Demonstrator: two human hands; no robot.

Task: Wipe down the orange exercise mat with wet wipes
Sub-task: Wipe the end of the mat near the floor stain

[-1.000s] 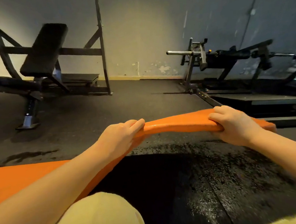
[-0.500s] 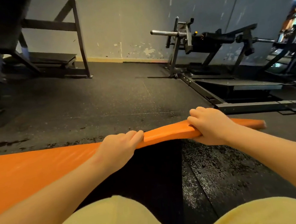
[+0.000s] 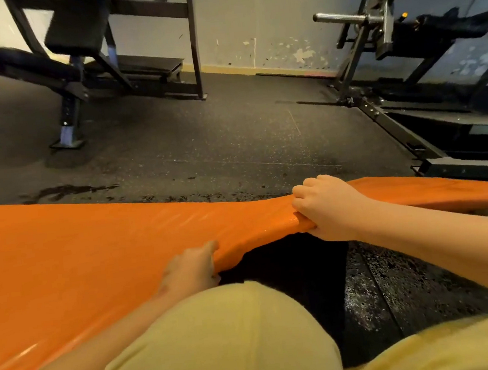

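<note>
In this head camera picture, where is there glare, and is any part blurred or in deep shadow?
Head view: glare streaks lie on the orange mat, brightest near its lower left edge; head view: the left hand is smeared by motion blur, while the right hand looks sharp; head view: the floor under the lifted mat edge is in nearly black shadow.

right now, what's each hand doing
Left hand: grips the near edge of the glossy orange exercise mat.
Right hand: fingers curled round the same raised edge.
</note>
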